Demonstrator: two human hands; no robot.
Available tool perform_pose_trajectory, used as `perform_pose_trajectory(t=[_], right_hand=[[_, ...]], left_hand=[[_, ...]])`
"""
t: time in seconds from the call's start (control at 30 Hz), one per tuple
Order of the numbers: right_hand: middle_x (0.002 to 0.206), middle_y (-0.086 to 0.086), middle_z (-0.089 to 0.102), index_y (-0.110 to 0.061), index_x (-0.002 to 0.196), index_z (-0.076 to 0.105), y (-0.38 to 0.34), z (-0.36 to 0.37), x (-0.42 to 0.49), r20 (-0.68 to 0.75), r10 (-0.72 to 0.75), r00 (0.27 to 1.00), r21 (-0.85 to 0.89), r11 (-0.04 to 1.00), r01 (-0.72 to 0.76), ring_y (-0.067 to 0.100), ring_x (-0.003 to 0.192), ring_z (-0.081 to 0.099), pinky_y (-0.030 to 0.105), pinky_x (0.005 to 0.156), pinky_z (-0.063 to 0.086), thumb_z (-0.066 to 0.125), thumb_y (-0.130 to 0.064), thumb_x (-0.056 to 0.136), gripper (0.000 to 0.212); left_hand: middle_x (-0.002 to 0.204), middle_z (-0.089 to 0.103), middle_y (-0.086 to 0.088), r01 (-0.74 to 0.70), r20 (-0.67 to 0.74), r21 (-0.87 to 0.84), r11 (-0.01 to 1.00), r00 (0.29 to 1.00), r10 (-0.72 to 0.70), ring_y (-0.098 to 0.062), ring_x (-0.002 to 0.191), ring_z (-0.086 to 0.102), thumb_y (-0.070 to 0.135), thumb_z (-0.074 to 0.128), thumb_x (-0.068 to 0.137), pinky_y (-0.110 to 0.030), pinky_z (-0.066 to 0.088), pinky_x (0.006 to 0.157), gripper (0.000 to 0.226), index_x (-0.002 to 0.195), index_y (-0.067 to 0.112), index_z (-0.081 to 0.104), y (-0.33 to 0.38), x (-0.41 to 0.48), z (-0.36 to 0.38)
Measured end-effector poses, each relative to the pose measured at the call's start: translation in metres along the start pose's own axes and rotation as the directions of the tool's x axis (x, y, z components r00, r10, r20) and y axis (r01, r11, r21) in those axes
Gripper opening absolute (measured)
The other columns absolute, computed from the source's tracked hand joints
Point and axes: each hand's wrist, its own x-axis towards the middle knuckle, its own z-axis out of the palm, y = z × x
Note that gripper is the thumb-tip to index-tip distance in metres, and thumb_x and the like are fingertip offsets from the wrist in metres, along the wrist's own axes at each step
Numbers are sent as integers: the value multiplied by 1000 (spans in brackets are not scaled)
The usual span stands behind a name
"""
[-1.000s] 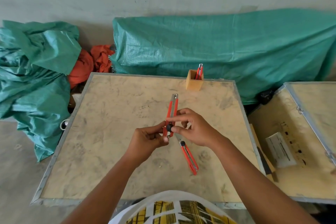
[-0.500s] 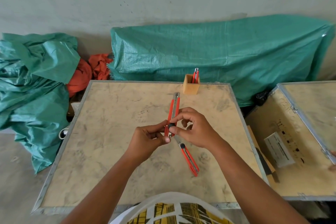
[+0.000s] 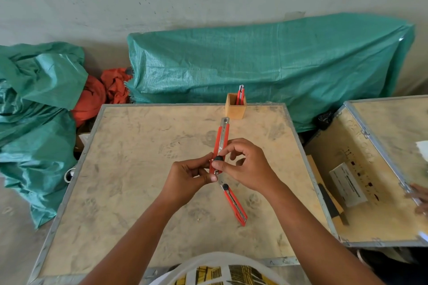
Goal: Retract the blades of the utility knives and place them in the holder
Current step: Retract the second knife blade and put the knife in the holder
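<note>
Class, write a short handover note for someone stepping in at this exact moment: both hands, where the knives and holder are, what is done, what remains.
Left hand: pinching the lower end of the red utility knife held above the table.
Right hand: fingertips on that knife's black slider knob.
Small wooden box holder: at the far table edge, one red knife standing in it.
Second red knife: lying flat on the plywood table.
Done: one stored.
Left: holster the held knife; retract and store the last.

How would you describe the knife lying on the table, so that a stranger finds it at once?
Start from the big beige table with the metal rim. Just below the two hands, near the middle, lies an orange utility knife, flat and slanted, its black knob toward the hands. Unlike the held knife or the one standing in the wooden holder, nobody touches it.
</note>
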Motion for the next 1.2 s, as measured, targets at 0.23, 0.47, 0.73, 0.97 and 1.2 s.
perform_pose_trajectory(t=[0.23, 0.47, 0.73, 0.97, 1.2], right_hand=[[119, -6, 73, -27, 116, 75, 22, -21, 32, -18, 100, 995, 155, 983, -96, 15, 96, 73, 42, 83, 64, 72, -17, 92, 26], [113, -2, 75, -18, 116, 76, 46, -49, 86, -82, 148, 986, 235, 964, -125, 15, 92, 75, 38, 78, 65, 71, -7, 91, 28], [110, -3, 77, -23, 109, 78, 97, -77, 184, -211, 187, 960, 241, 961, -134, 15, 91, 76, 39, 84, 64, 74, -5, 88, 28], [104, 4, 78, -13, 108, 79, 146, -83, 278, -368, 58, 928, 61, 997, -38, 15, 93, 75, 30, 87, 60, 72, 0, 86, 26], [102, 3, 79, -16, 107, 79, 185, -56, 317, -369, -69, 927, -189, 982, -2, 15, 90, 73, 30, 82, 61, 73, -5, 87, 24]], left_hand=[[99, 79, -2, -5, 11, 64, 998, 1000, 5, -19, 74, 69, -3, 82, 70, -40, 62, 83, 55, 116, 26, 72, 4, 36, 12], [97, 79, 5, 2, 45, 152, 988, 999, -9, -18, 73, 73, -3, 81, 72, -26, 61, 77, 56, 114, 31, 71, 13, 108, 27], [103, 78, 8, 52, 3, 202, 978, 999, -54, -12, 82, 76, 0, 82, 74, -21, 58, 79, 48, 116, 21, 73, 7, 228, 43], [109, 76, 4, 47, 40, 310, 950, 997, -62, -15, 97, 73, -3, 77, 76, -32, 57, 87, 54, 121, 26, 69, -15, 339, 50], [154, 41, -6, 166, 32, 560, 812, 975, -221, -24, 143, 37, 17, 87, 70, -29, 31, 107, 105, 153, 14, 23, -55, 395, 50]])
